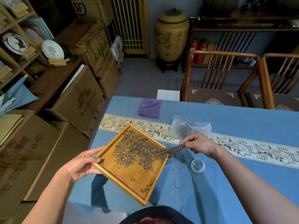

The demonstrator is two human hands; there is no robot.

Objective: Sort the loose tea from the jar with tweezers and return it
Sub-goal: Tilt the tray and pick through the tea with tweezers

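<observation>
Both forearms are bare from wrist to the frame edge, with no sleeve showing on either. The left hand (82, 165) and the right hand (199, 143) wear no gloves, and no ring, watch or bracelet can be made out on them. The fingernails look short and unpainted. At the bottom edge of the view a dark garment (155, 215) covers the torso, black with a reddish-pink printed patch in its middle.
</observation>
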